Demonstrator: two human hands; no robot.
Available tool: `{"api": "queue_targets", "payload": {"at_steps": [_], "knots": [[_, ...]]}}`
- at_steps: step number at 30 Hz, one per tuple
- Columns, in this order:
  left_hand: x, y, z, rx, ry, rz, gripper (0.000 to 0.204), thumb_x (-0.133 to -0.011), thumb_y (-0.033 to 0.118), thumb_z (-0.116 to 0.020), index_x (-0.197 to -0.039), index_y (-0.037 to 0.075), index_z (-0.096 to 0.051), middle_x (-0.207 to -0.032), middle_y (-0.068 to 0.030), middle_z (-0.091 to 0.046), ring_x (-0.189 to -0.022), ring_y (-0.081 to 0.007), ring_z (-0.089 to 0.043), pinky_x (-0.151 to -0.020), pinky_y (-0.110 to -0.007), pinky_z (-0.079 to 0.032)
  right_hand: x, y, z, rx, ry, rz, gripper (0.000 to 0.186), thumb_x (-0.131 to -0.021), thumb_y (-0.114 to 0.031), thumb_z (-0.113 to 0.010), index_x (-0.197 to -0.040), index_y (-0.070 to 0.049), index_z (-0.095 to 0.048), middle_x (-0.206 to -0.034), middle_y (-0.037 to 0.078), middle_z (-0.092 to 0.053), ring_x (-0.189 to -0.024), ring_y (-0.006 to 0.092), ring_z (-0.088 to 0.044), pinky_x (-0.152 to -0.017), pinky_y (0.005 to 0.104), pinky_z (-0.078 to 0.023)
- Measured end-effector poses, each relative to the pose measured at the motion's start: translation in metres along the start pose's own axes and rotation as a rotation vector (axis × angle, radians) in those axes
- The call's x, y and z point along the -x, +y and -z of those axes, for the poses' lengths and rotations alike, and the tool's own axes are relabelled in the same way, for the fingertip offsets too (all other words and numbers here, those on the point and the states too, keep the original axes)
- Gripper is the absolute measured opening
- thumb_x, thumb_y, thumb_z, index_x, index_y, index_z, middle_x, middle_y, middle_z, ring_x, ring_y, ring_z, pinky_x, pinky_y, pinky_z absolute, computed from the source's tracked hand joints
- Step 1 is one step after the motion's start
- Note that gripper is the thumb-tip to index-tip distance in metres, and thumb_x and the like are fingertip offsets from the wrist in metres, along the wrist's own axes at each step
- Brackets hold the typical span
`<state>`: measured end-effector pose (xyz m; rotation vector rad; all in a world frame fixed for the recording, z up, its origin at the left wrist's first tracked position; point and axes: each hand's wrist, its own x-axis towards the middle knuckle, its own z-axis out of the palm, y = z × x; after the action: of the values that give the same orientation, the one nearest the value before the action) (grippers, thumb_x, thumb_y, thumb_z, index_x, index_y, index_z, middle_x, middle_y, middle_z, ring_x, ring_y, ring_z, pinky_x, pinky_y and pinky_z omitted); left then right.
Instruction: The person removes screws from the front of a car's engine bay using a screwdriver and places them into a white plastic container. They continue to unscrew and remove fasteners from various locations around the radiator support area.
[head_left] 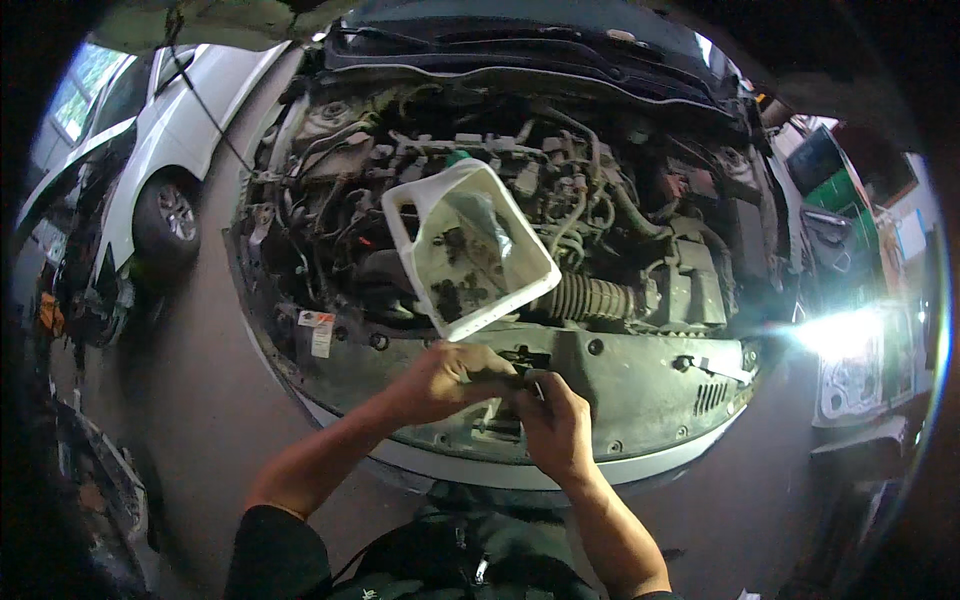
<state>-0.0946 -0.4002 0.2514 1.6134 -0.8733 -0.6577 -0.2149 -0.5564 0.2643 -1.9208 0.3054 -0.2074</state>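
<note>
Both my hands meet over the front panel of a car's open engine bay. My left hand is closed, its fingers pointing right toward the other hand. My right hand is closed too, thumb and fingers pinched together, with a small shiny bit showing at the fingertips. What lies between the fingers is too small and dark to name. Just beyond my hands, a cut-open white plastic jug rests tilted on the engine. Several small dark parts lie inside it.
A ribbed air hose leads to a black box on the right. A bright lamp shines at the far right. At the left stands a white car, and a thin prop rod slants upward there.
</note>
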Motion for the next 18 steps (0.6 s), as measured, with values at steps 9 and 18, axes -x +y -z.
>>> {"api": "queue_targets", "payload": {"at_steps": [9,18], "knots": [[-0.029,-0.045,0.033,-0.247,0.188,0.139,0.032,-0.087,0.012,-0.064,-0.116,0.003,-0.054,-0.105,-0.0162,-0.063,-0.087,-0.0252,-0.067,-0.074,-0.037,-0.053,0.005,0.042,-0.007,-0.076,0.047,-0.169,0.015,-0.087,-0.011,-0.064,-0.081,0.0,-0.056,-0.064,0.01,-0.058,-0.057,0.0107,-0.049,-0.053,0.028,-0.043],[-0.131,-0.119,0.062,-1.036,-0.091,0.556,0.018,-0.072,0.005,-0.064,-0.088,-0.002,-0.07,-0.092,-0.0212,-0.069,-0.089,-0.0337,-0.068,-0.073,-0.044,-0.055,0.033,0.072,-0.001,0.187,-0.071,-0.255,0.02,-0.084,-0.017,-0.066,-0.085,0.002,-0.06,-0.071,0.019,-0.062,-0.059,0.0254,-0.06,-0.057,0.0343,-0.046]]}}
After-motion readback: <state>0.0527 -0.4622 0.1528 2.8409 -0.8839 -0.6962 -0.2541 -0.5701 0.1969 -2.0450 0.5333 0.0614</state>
